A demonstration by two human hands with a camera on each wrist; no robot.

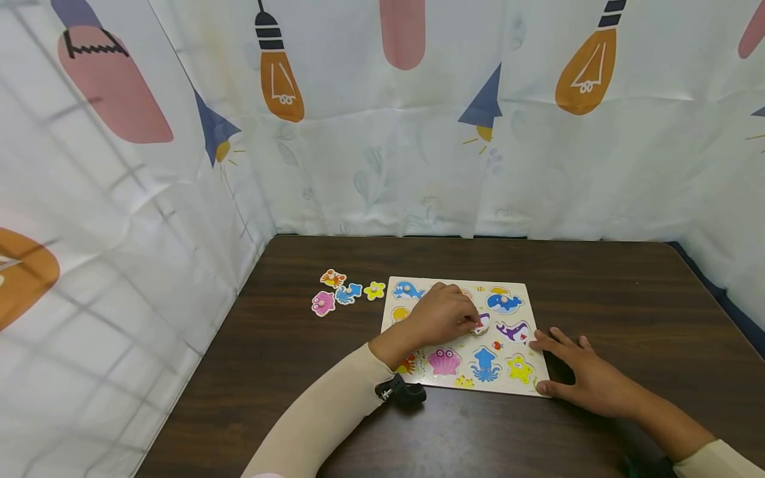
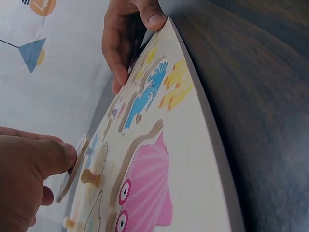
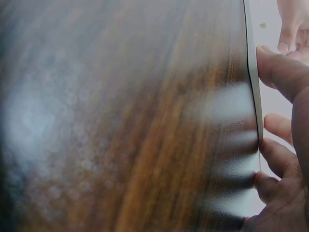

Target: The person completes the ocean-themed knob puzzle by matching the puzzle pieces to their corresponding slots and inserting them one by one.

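Note:
My left hand (image 1: 441, 315) is over the middle of a pale wooden peg-puzzle board (image 1: 475, 385) with sea-animal pictures. It pinches a small puzzle piece (image 2: 73, 170), seen edge-on and tilted in the left wrist view. The hand hides most of that piece's picture. My right hand (image 1: 588, 378) rests at the board's right edge, thumb near the front corner and fingers spread along the side. On the board are a blue whale piece (image 1: 504, 303), a pink shell picture (image 1: 444, 362), a blue squid picture (image 1: 485, 365) and a yellow starfish picture (image 1: 520, 368).
Left of the board lie loose pieces: an orange crab (image 1: 333, 278), a pink shell (image 1: 323, 303), a blue squid (image 1: 348, 293) and a yellow starfish (image 1: 374, 291). The dark wooden table (image 1: 269, 398) meets a patterned curtain (image 1: 382, 166) at the back and left.

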